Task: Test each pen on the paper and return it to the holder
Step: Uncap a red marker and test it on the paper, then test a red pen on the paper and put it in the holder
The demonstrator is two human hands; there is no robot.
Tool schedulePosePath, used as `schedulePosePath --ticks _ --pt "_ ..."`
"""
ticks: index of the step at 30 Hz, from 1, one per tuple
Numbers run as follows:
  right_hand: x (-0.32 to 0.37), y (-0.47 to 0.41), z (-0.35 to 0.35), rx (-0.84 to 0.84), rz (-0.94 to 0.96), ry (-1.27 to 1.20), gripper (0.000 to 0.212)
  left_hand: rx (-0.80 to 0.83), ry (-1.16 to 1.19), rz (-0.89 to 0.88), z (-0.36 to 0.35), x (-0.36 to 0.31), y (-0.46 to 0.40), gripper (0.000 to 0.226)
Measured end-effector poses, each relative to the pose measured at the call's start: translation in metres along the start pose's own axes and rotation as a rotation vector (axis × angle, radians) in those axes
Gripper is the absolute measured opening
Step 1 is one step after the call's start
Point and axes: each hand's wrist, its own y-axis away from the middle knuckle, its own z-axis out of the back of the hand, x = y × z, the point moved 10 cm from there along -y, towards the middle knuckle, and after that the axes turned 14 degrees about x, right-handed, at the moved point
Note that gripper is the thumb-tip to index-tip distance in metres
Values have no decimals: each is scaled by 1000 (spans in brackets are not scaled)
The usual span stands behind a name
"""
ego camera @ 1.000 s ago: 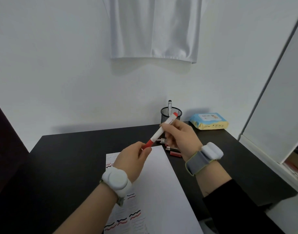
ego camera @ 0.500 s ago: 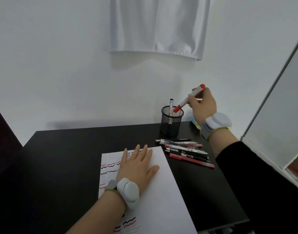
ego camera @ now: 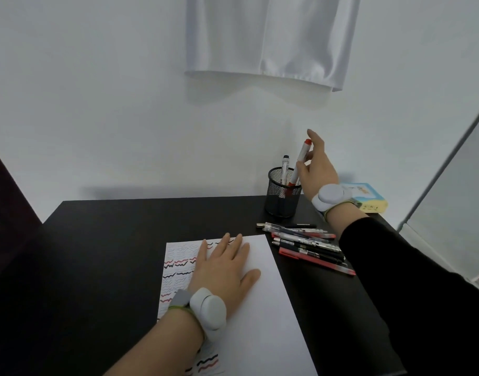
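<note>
We have stood the red marker [ego camera: 298, 169] in the holder [ego camera: 283, 196]; right hand [ego camera: 318, 165] spreads, releasing; more pens [ego camera: 306, 245] await.

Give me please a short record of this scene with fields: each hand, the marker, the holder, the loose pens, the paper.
left hand: flat on the paper, fingers spread, holds nothing
right hand: by the holder, fingers opening around the red marker
red marker: lower end inside the holder, leaning, red end up
holder: black mesh cup at the back of the black desk; one other pen stands in it
loose pens: bunch lying on the desk, right of the paper
paper: white sheet, red and black wavy test lines on its left side
</note>
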Motion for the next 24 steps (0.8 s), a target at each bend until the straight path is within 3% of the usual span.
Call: schedulePosePath --ticks 9,17,20,24 --pt "-7 -10 -17 32 -22 310 54 -7 16 -3 1 0 1 64" --pt "-27 -13 -34 215 -110 328 64 -9 19 -4 1 0 0 65" --pt "-22 -11 -31 225 -131 355 64 -17 23 -5 2 1 1 64" --pt "-20 -5 -26 175 -113 211 80 -15 26 -5 3 0 2 64"
